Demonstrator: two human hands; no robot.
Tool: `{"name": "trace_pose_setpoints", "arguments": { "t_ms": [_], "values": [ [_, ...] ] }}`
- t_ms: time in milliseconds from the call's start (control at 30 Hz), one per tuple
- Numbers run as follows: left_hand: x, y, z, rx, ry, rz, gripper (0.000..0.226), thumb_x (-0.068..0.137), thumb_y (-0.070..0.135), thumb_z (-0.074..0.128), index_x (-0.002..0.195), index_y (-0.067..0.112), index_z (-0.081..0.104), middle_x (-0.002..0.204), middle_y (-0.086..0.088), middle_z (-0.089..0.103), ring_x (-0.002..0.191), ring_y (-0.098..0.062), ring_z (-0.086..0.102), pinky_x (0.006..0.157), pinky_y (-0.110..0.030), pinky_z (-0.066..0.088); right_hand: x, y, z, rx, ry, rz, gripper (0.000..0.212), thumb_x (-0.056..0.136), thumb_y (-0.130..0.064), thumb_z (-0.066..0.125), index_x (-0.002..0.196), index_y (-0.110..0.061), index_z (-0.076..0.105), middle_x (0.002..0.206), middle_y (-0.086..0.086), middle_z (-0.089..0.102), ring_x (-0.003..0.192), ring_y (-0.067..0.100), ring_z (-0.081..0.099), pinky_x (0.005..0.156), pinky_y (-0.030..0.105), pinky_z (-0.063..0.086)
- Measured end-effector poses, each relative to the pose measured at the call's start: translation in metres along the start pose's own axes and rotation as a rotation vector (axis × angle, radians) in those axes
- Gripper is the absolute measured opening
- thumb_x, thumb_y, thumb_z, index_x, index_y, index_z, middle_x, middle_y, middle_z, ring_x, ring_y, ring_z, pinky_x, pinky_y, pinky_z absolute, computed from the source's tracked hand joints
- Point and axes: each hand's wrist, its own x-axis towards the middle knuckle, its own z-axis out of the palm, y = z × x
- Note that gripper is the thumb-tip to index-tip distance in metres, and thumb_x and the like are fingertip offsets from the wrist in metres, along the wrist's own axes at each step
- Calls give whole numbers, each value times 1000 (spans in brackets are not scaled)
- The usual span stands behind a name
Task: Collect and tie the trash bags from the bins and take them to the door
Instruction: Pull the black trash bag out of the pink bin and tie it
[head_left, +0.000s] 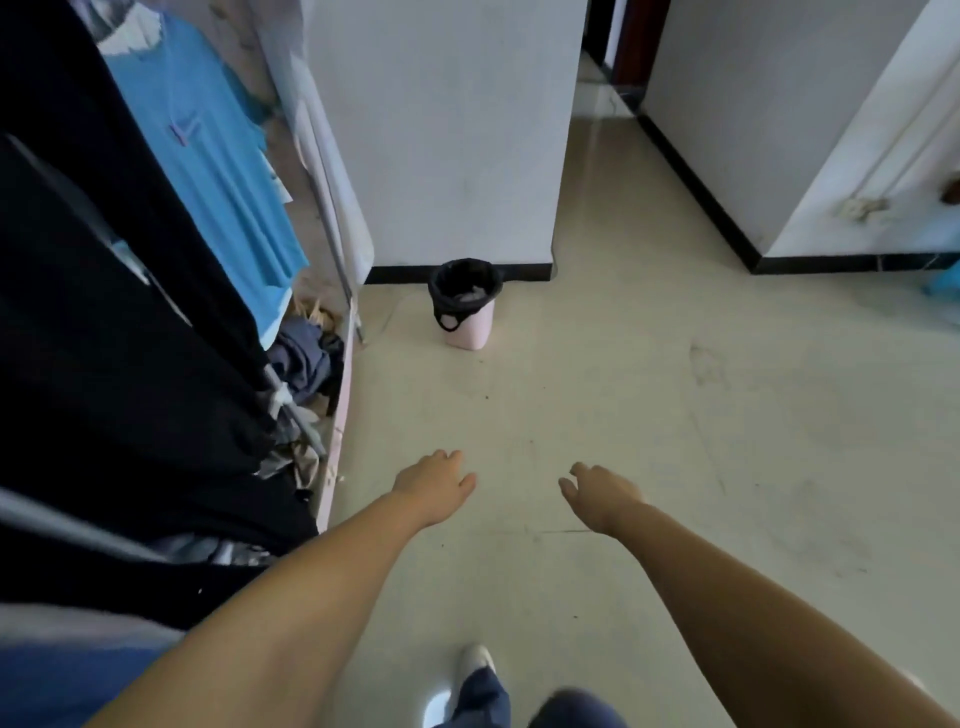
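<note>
Head view: pink bin (469, 321) with black trash bag (464, 291) upright on the floor (649, 415) by the white wall's corner (550, 254), straight ahead and well apart from both hands. Left hand (434, 486) and right hand (602, 493) outstretched, fingers relaxed, holding nothing. Left marginally nearer in line.
</note>
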Motion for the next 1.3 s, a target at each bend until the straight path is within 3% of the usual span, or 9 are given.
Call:
{"name": "trace_pose_setpoints", "arguments": {
  "t_ms": [267, 533, 767, 1133, 1300],
  "values": [
    [153, -7, -84, -9, 2, 4, 47, 99, 43, 31, 131, 12, 43, 133, -15, 48, 121, -33, 49, 96, -41, 43, 160, -14, -88, 19, -4, -21, 46, 99, -41, 25, 132, -13, 42, 132, 12, 53, 117, 31, 53, 92, 37, 43],
    [331, -14, -172, -121, 60, -105, 47, 99, 43, 30, 132, 12, 42, 131, -14, 49, 120, -33, 48, 97, -42, 42, 355, -6, -193, -9, 19, -57, 46, 99, -41, 25, 131, -13, 42, 133, 12, 52, 119, 30, 53, 93, 37, 42],
    [436, -35, -219, -210, 35, -213, 45, 99, 42, 31, 132, 14, 43, 132, -12, 50, 120, -30, 49, 96, -41, 43, 482, -24, -250, -61, -35, -112, 47, 99, -42, 26, 133, -13, 40, 134, 12, 50, 120, 31, 52, 94, 38, 42],
    [627, -104, -275, -232, -92, -196, 48, 99, 43, 31, 139, 16, 38, 137, -10, 47, 124, -28, 48, 98, -39, 40, 678, -77, -270, 26, -160, -23, 46, 98, -41, 26, 131, -13, 42, 132, 12, 51, 119, 30, 52, 94, 39, 43],
    [723, -138, -264, -262, -142, -279, 46, 99, 41, 31, 135, 15, 41, 135, -10, 49, 122, -28, 49, 97, -39, 42, 772, -90, -251, 67, -219, -31, 47, 99, -42, 26, 133, -14, 41, 133, 10, 52, 118, 30, 53, 94, 40, 44]
  ]
}}
